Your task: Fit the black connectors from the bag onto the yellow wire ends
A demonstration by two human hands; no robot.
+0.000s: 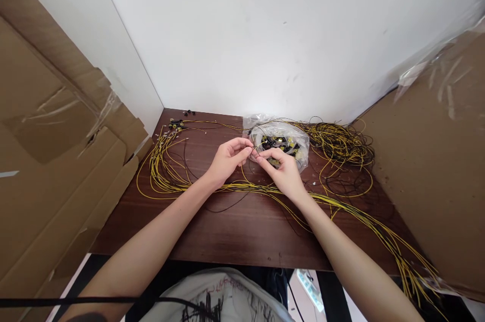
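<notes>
Both hands meet over the middle of the table, just in front of a clear plastic bag of small black and yellow parts. My left hand pinches a thin dark wire between thumb and fingertips. Close beside it, my right hand also pinches the wire, thumb against forefinger. The wire's ends and any small part at the fingertips are too fine to make out. Beneath my wrists runs a long bundle of yellow and black wires, curving up at the left and hanging over the table's front right edge.
A tangled heap of yellow and black wire lies at the back right. Small black and yellow parts sit at the back left of the brown table. Cardboard sheets flank both sides; a white wall rises behind.
</notes>
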